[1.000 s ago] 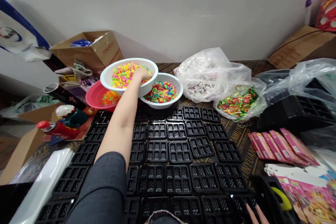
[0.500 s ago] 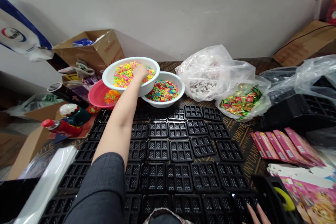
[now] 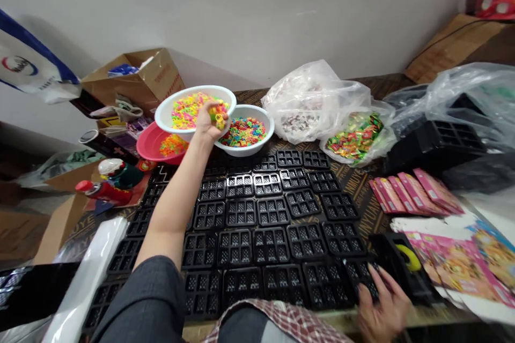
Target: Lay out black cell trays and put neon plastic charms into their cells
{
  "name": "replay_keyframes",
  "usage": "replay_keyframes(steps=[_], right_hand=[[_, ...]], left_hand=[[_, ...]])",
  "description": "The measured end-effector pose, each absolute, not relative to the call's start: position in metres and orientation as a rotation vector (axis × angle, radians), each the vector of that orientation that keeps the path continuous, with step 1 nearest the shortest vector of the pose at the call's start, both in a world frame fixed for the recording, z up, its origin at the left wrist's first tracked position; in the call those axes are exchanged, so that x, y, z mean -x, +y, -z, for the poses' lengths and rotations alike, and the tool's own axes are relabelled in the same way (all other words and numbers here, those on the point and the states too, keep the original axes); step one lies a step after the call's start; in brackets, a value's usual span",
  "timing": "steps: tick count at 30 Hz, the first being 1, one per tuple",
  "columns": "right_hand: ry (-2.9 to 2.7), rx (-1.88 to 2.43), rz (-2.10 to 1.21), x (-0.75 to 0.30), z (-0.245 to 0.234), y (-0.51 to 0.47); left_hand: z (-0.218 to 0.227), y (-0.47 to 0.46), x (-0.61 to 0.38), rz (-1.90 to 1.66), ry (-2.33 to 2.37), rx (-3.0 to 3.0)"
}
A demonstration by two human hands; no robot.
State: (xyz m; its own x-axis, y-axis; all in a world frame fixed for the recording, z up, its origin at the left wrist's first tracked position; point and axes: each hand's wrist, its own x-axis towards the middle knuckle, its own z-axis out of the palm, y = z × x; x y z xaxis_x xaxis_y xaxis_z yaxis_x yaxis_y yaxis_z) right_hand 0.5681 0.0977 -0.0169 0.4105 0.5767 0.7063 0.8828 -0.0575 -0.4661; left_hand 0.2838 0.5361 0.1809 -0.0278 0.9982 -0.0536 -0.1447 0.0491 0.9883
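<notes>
My left hand (image 3: 207, 122) is closed around a handful of small bright plastic pieces (image 3: 219, 119), mostly yellow and green ones showing, at the front right rim of a white basin (image 3: 161, 117). More pink, yellow and green pieces (image 3: 187, 110) fill that basin. At the lower right, my right hand (image 3: 384, 303) rests with fingers apart at the corner of a black compartment tray (image 3: 354, 273). Rows of such black trays (image 3: 272, 211) cover the table, and the ones I can make out hold nothing.
A red basin (image 3: 147, 144) with orange pieces and a second white basin (image 3: 270, 131) with multicoloured pieces stand close by. Clear bags (image 3: 298, 99) and small wrapped packets (image 3: 356, 136) lie further right. Pink boxes (image 3: 414, 193), a yellow-cored tape dispenser (image 3: 408, 262) and cardboard boxes surround the trays.
My left hand has come up out of the pieces in the white basin, turned over, and now shows a handful. My right hand has come further into view as the camera shifted.
</notes>
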Motion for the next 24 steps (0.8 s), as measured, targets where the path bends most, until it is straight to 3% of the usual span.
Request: replay_keyframes(steps=[2, 5, 7, 9, 14, 24], right_hand=[[-1.160, 1.706, 0.098, -0.551, -0.002, 0.123], [-0.714, 1.422, -0.648, -0.522, -0.028, 0.170], [-0.322, 1.130, -1.136, -0.508, -0.038, 0.197], [-0.018, 0.915, -1.413, -0.499, -0.043, 0.212], [0.361, 0.700, -1.451, -0.488, -0.038, 0.200], [0.394, 0.636, -1.522, -0.496, -0.018, 0.178]], left_hand=[[-0.154, 0.478, -0.320, -1.114, 0.932, -0.936], [-0.108, 0.381, -0.379, -0.905, 0.763, -0.780], [-0.080, 0.323, -0.410, -0.886, 0.751, -0.697], [-0.058, 0.278, -0.430, -0.970, 0.802, -0.686], [-0.031, 0.226, -0.436, -1.055, 0.886, -0.867], [-0.053, 0.215, -0.435, -1.211, 0.840, -0.558]])
